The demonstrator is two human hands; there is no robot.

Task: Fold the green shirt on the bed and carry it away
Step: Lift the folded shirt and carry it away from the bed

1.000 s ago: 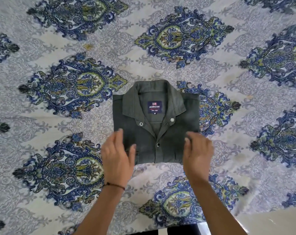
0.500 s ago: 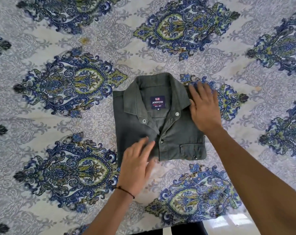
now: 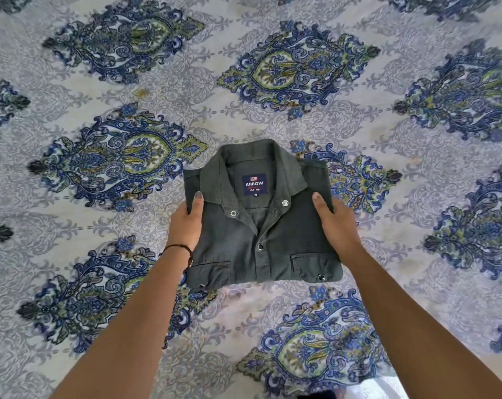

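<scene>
The green shirt (image 3: 273, 243) is folded into a neat rectangle, collar and blue label facing up, in the middle of the bed (image 3: 273, 110). My left hand (image 3: 186, 223) grips its left edge, thumb on top and fingers tucked underneath. On the opposite edge my right hand (image 3: 334, 223) holds it the same way. The shirt's near edge looks slightly raised off the bedsheet, with a shadow below it.
The bedsheet is pale with large blue and green ornamental motifs and spreads in every direction around the shirt. The bed's near edge and a strip of shiny floor (image 3: 388, 387) show at the bottom right.
Both hands left the top of the shirt and moved to its left and right edges, taking hold of it. The shirt has come nearer and its near edge has risen.
</scene>
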